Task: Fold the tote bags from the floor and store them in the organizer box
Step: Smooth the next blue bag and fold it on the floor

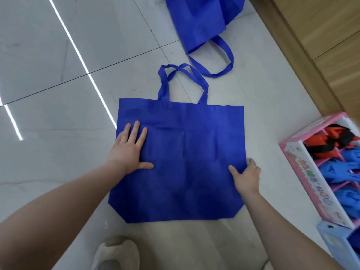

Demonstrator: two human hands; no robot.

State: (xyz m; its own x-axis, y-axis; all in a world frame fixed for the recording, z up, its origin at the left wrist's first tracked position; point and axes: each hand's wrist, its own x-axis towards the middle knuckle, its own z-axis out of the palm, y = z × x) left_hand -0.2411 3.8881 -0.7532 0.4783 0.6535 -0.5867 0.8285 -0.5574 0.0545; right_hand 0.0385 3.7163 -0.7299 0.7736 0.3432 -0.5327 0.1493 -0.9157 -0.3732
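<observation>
- I've got the royal-blue non-woven fabric tote bag (187, 158) spread flat on the pale glossy tile floor (48, 78) right in front of me, its two loop handles (182, 82) pointing away from me and crossing over each other.
- My left hand (129, 151) lies flat, fingers straight and spread, pressing down the bag's left side near its edge.
- My right hand (247, 173) is on the bag's right edge, thumb on top of the cloth and fingers curled round the edge: a pinch on the fabric.
- Reading it as the start of the first fold: bag smoothed, one side pinned, the other side in hand.
- Next, I reckon, I lift that right edge and carry it across towards the left, keeping the left hand as anchor so the cloth doesn't slide on the shiny tile; the handles need tucking in too.
- A second blue fabric tote bag (202, 20) lies crumpled further off, its handle trailing near my bag's handles; not yet folded.
- The pink cardboard organizer box with dividers (303, 172) sits on the floor to my right, well apart from the bag.
- Its far compartments hold red-and-black folded bundles (331, 141); the nearer ones hold blue folded bundles (339, 168).
- A light-blue box (329, 236) touches its near end; I can't make out what's inside.
</observation>
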